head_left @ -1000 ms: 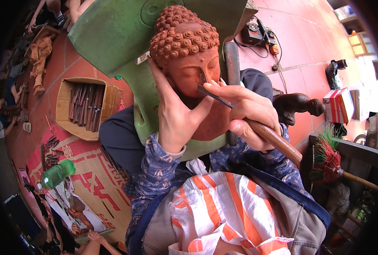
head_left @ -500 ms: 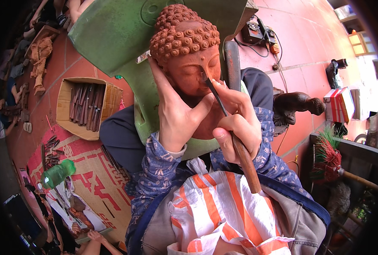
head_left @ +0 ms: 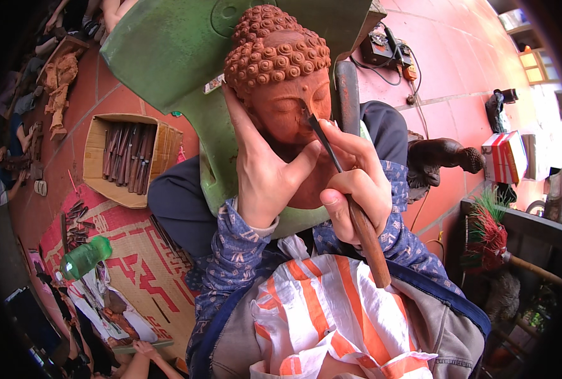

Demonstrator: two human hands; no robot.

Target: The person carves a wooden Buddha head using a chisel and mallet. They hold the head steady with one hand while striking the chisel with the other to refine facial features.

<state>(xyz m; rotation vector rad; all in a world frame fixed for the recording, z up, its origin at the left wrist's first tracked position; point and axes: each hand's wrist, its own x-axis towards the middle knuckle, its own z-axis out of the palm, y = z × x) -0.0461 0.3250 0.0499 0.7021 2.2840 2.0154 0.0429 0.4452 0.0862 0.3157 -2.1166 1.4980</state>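
A reddish-brown carved wooden Buddha head [head_left: 286,107] with rows of curls rests upright, leaning toward the green plastic chair [head_left: 161,63]. My left hand [head_left: 262,180] cups its cheek and jaw, with the thumb reaching across below the chin. A wood chisel [head_left: 371,247] with a dark metal shank and brown wooden handle is gripped in my right hand [head_left: 364,189]. Its tip touches the carving beside the nose, and my right index finger lies along the shank. Beneath my forearms an orange-striped white sack [head_left: 331,309] covers my lap. My left hand partly hides the carving's neck.
At left stands a cardboard box [head_left: 113,194] of wooden-handled tools. Below it a green bottle [head_left: 86,258] lies on a cardboard sheet [head_left: 148,278]. To the right are a dark statue [head_left: 433,161], a corded electrical box [head_left: 379,50] and a broom [head_left: 483,243]. Other people sit at far left.
The carved head, both hands and the chisel have shifted very slightly to the right. Both grips look the same, and the tip stays beside the nose.
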